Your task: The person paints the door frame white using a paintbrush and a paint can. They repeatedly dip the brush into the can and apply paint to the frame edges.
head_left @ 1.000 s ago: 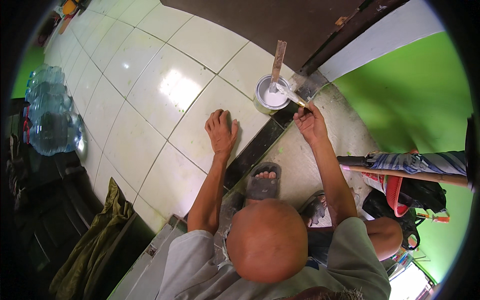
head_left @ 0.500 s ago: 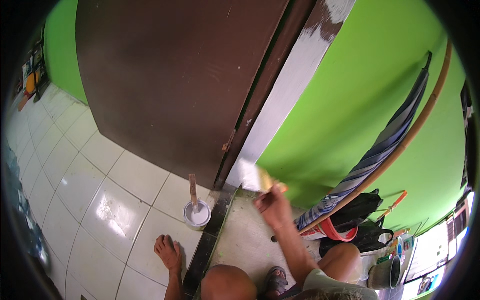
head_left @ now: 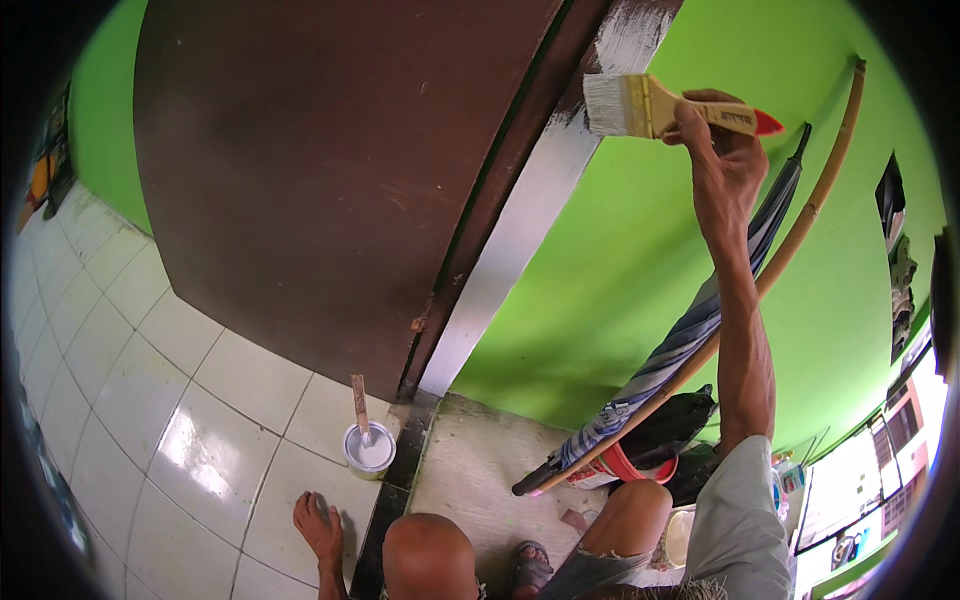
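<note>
A wide paintbrush (head_left: 645,105) with a pale wooden handle and a red tip is gripped in my right hand (head_left: 728,165), fingers wrapped round the handle. Its whitish, paint-coated bristles lie against the upper door frame (head_left: 525,200), at a brown patch between painted stretches. Below that, the frame is covered in light grey-white paint. My left hand (head_left: 318,525) rests on the white floor tiles, fingers spread and holding nothing. Just beyond it stands an open paint can (head_left: 369,455) of pale paint, with a flat wooden stick (head_left: 360,408) leaning up out of it.
A brown door (head_left: 320,160) fills the upper left, beside the frame. Against the green wall (head_left: 560,300) lean a folded striped umbrella (head_left: 680,335) and a bamboo pole (head_left: 820,200). A red-rimmed bucket (head_left: 625,468) and black bags (head_left: 665,430) stand near my knees. A dark sill (head_left: 408,455) divides the floors.
My right hand has carried the paintbrush from low by the frame's foot up to its upper part, bristles now on the frame. My left hand stays on the tiles.
</note>
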Demonstrator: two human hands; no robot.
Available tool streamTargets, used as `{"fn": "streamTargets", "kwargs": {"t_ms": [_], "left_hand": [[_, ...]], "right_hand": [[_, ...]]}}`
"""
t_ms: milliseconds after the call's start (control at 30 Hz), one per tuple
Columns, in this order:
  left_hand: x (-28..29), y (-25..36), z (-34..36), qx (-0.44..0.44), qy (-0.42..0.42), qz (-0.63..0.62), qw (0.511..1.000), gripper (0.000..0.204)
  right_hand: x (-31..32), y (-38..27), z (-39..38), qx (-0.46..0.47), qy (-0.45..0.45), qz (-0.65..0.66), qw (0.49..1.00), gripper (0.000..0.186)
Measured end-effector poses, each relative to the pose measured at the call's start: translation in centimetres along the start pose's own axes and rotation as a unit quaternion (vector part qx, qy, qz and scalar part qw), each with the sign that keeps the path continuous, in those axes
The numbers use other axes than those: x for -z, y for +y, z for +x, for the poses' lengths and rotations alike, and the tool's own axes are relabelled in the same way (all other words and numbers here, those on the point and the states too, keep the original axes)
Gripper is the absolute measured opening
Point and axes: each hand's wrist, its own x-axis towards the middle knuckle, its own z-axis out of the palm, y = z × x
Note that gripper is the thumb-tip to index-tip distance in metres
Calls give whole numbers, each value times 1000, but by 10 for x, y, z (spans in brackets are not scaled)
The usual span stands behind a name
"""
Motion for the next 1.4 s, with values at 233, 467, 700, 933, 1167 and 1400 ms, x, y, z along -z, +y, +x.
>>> {"fn": "streamTargets", "kwargs": {"t_ms": [233, 467, 700, 933, 1167, 1400], "left_hand": [[25, -19, -29, 61, 35, 53, 996, 42], [25, -21, -26, 60, 53, 79, 994, 35], [-1, -25, -28, 92, 85, 140, 982, 39], [15, -11, -23, 131, 58, 143, 979, 44], [7, -13, -26, 107, 68, 119, 985, 46], [14, -9, -23, 130, 49, 132, 982, 48]], "right_hand": [[18, 2, 54, 99, -19, -109, 989, 38], [22, -3, 36, 113, -124, -38, 985, 31], [23, 3, 73, 114, -148, -173, 967, 34], [23, -19, 122, 371, -33, -305, 877, 18], [-10, -13, 22, 497, -197, -403, 742, 34], [-18, -16, 13, 329, -222, -228, 889, 19]]}}
